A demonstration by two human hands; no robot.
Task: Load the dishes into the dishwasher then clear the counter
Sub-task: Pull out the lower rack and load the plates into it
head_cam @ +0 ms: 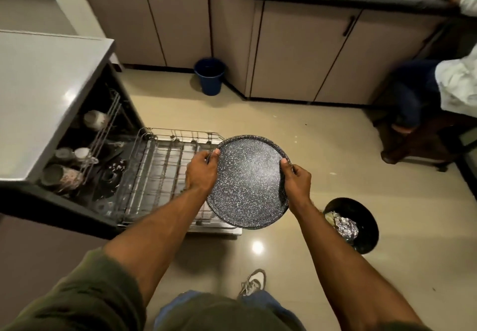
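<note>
head view: left hand, right hand fingers pinch a round, dark, white-speckled plate.

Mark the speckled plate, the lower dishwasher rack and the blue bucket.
speckled plate [249, 178], head view, centre of its face.
lower dishwasher rack [160, 165], head view, bare wire floor.
blue bucket [210, 85], head view, outer wall.

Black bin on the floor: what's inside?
Crumpled foil and a pale scrap lie in the black bin. Anything beneath them is covered.
</note>
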